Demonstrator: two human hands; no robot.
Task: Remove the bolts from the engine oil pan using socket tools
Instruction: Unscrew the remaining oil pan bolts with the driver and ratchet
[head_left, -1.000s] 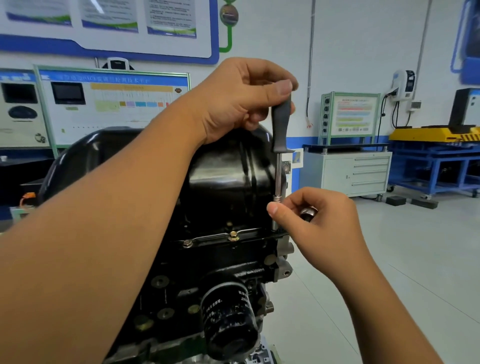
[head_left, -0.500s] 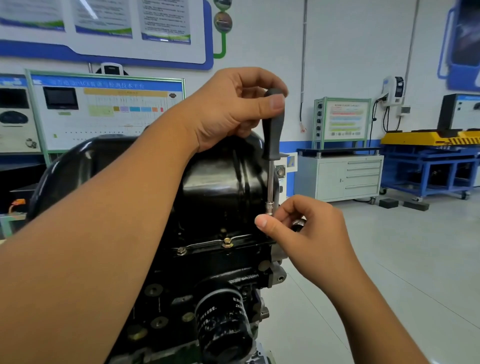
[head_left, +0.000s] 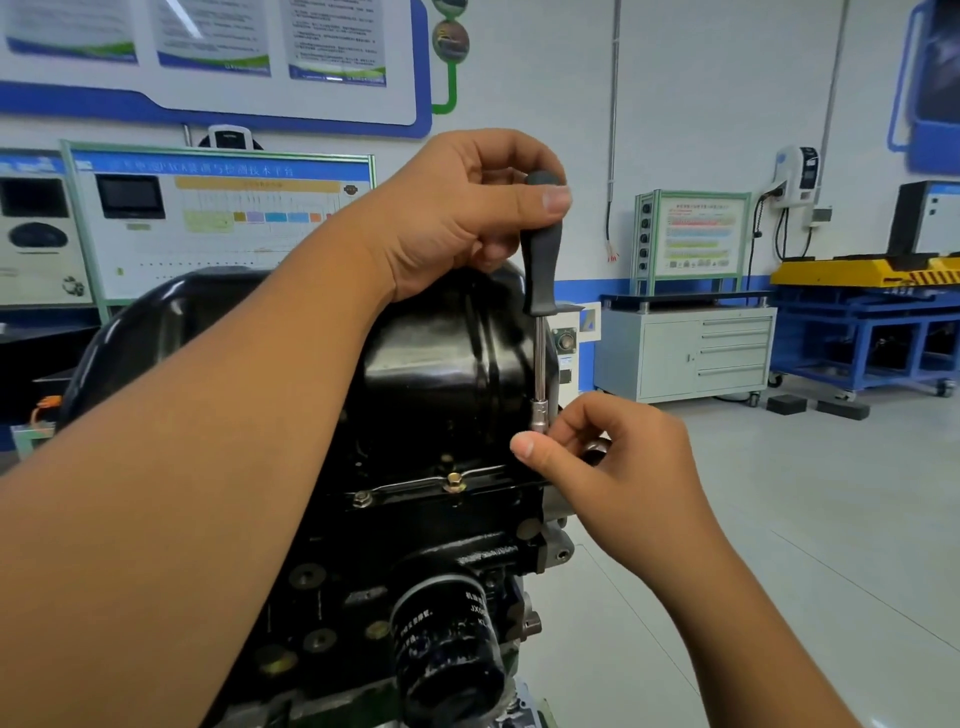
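The left hand (head_left: 457, 218) grips the dark handle of an upright socket driver (head_left: 542, 291), thumb near its top. The right hand (head_left: 618, 467) pinches the driver's lower socket end at the right corner of the black oil pan (head_left: 436, 353). On the pan's flange, two bolts (head_left: 454, 483) sit left of the hands. Below hangs a black oil filter (head_left: 447, 644); behind stands a grey cabinet (head_left: 691, 353).

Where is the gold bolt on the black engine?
In the head view, the gold bolt sits near the middle, on the oil pan rim, just left of the right hand and above the oil filter.
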